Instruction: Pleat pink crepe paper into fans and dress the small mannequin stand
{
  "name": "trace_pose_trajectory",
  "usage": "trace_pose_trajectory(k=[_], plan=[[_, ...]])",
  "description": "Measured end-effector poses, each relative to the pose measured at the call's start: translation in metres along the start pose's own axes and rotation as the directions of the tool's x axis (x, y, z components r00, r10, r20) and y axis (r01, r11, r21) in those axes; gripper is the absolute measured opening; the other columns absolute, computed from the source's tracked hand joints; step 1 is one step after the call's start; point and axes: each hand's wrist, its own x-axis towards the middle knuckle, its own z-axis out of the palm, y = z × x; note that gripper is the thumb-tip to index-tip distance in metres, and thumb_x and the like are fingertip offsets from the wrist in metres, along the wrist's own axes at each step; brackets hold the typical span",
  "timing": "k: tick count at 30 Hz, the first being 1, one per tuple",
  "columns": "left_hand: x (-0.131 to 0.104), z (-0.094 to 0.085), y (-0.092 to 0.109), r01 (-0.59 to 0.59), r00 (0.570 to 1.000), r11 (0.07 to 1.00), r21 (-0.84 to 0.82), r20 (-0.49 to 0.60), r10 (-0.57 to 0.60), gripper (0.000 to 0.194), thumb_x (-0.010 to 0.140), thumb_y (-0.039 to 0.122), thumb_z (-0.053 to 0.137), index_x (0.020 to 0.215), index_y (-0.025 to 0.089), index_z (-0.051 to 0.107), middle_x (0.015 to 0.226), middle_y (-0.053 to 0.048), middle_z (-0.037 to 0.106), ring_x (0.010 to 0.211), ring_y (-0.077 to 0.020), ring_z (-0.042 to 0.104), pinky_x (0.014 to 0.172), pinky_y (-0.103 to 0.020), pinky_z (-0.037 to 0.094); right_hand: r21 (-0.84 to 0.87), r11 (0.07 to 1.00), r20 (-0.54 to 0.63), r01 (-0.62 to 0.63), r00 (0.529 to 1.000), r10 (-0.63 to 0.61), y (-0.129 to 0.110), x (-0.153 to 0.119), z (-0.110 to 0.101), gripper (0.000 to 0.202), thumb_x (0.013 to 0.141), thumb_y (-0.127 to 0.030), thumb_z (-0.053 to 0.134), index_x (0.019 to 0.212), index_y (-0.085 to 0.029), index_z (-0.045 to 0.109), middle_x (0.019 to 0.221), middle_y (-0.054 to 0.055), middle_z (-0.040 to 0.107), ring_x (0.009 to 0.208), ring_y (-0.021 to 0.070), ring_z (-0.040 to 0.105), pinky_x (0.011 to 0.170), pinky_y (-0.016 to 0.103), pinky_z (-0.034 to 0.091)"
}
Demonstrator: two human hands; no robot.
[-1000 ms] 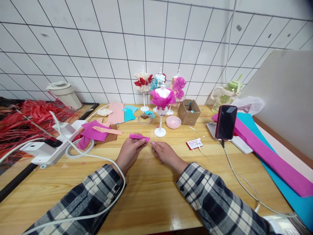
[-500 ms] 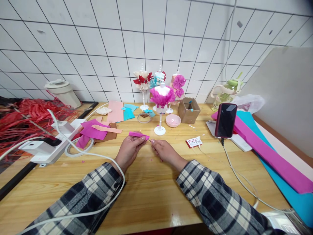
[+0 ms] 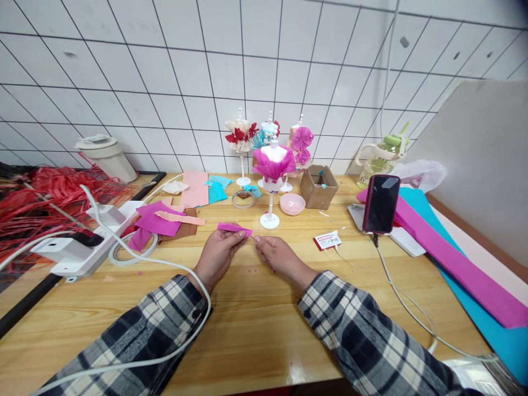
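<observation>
My left hand is closed on a folded strip of magenta crepe paper, pinching it between thumb and fingers. My right hand is closed too, its fingertips at the strip's right end. Something thin shows between the fingertips and the paper, too small to name. Just behind the hands stands a small white dress form with a ruffled magenta paper top. Further back are several more dress forms in paper outfits, one with a cream and red dress.
Magenta paper scraps, a power strip and red shredded strands lie left. A pink bowl, cardboard box, thread card and propped phone are right. A white cable crosses my left forearm.
Almost nothing differs. Both hands keep the same grip and place at the magenta strip; the view has shifted very slightly.
</observation>
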Motion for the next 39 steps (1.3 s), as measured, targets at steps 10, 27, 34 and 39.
trace_pose_trajectory(k=[10,27,34,39], plan=[[-0.0003,0.0022,0.001,0.003,1.0,1.0,0.001,-0.02,-0.003,0.025,0.057,0.019,0.085,0.075,0.012,0.067,0.075,-0.004,0.072,0.073,-0.0122,0.065,0.076,-0.024,0.051,-0.053,0.998,0.002,0.032,0.999,-0.032,0.0027,0.0008,-0.0011,0.044,0.092,-0.056,0.041,0.065,-0.021,0.038,0.051,-0.006,0.038,0.038,0.0076,0.033,0.037,0.02,0.029],[0.001,0.0004,0.0006,-0.013,0.999,1.0,-0.016,-0.053,0.013,0.025,0.06,0.019,0.083,0.079,0.014,0.067,0.077,-0.002,0.071,0.077,-0.0114,0.064,0.081,-0.024,0.051,-0.078,0.996,-0.008,0.035,0.999,-0.036,0.0031,0.0006,-0.0019,0.042,0.093,-0.055,0.039,0.068,-0.021,0.041,0.054,-0.006,0.04,0.038,0.0074,0.035,0.034,0.019,0.028],[0.0019,-0.0021,-0.0002,0.006,0.999,1.0,-0.022,-0.042,-0.007,0.021,0.063,0.017,0.08,0.079,0.014,0.066,0.077,-0.002,0.07,0.075,-0.011,0.064,0.078,-0.024,0.052,0.005,0.999,-0.008,-0.032,0.999,0.032,-0.0004,-0.0008,-0.0012,0.04,0.095,-0.051,0.039,0.069,-0.021,0.043,0.051,-0.007,0.037,0.038,0.0076,0.032,0.032,0.018,0.029],[0.0015,-0.0011,-0.0001,0.023,0.999,0.999,-0.033,-0.046,-0.024,0.022,0.062,0.014,0.08,0.078,0.014,0.064,0.076,-0.001,0.068,0.073,-0.0101,0.063,0.076,-0.022,0.051,0.014,1.0,0.014,-0.024,1.0,0.023,-0.0038,-0.0024,-0.0004,0.038,0.097,-0.045,0.037,0.069,-0.02,0.043,0.051,-0.006,0.037,0.039,0.0077,0.032,0.033,0.017,0.029]])
